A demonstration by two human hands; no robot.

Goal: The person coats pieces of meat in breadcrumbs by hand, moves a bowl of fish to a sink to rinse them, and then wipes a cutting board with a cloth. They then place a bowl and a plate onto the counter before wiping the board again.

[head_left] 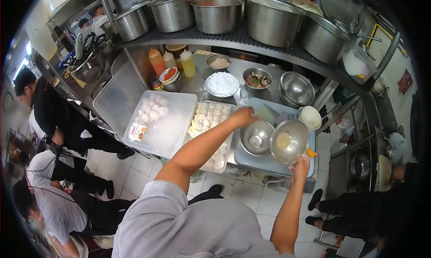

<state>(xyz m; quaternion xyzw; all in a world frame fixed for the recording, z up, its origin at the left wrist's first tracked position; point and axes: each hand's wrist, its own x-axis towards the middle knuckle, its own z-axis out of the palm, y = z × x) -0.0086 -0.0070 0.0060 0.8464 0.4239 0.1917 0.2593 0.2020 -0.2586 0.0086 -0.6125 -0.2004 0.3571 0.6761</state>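
My right hand (300, 165) grips the near rim of a steel mixing bowl (296, 152), which is tilted and has a pale patch of something inside. Left of it, close by, a second steel bowl (251, 134) sits on the pale blue cutting board (244, 158). My left hand (243, 117) hovers just above this second bowl's far-left side; its fingertips are blurred, so I cannot see whether they hold anything. Beneath my left forearm lies a clear tray (218, 163) of floured pale dumpling-like pieces. An orange tip (311, 152) pokes out beside my right hand.
A lidded plastic box (173, 128) of pale balls stands left of the tray. Behind are a heap of white powder (222, 84), a bowl of chopped ingredients (257, 78), a colander (296, 88) and sauce bottles (187, 64). Large pots (216, 16) line an overhead shelf. Co-workers stand left and right.
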